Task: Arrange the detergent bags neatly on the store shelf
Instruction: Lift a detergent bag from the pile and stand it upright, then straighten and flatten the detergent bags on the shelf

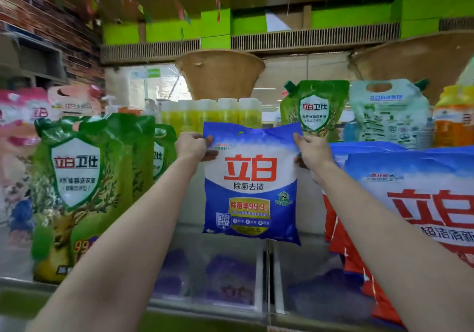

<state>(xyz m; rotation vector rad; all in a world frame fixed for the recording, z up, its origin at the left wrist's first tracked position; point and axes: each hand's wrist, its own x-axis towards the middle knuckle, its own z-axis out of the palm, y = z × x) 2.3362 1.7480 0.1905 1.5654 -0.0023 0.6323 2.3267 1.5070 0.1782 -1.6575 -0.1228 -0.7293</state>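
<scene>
Both forearms reaching up and forward from the bottom edge. Left hand [193,145] pinching the top left corner of the blue bag [250,185], thumb in front, fingers curled behind. Right hand [311,152] gripping the top right corner the same way. Bag hanging upright between the two, label facing out, bottom edge clear of the glossy shelf [225,262] and not yet resting on it. Slight tilt, right bottom corner lower.

Gap directly below and behind the bag: open shelf deck between the green pouches [84,190] on the left and the stack of blue-and-red bags [410,203] on the right. Looks like the target slot.

To do well:
- Level the top edge before lowering; raise the right corner a touch.
- Lower straight down, base first, so powder settles flat and the bag stands.
- Keep both corner pinches until the base bears weight; soft fill likely to slump forward otherwise.
- Avoid brushing the right stack, already leaning.
- Finish with label square to the front, just beside the neighbours.

Farther back: row of yellow bottles [213,113], one green pouch [314,108], a pale pouch with handle [387,113]. No need to touch.
</scene>
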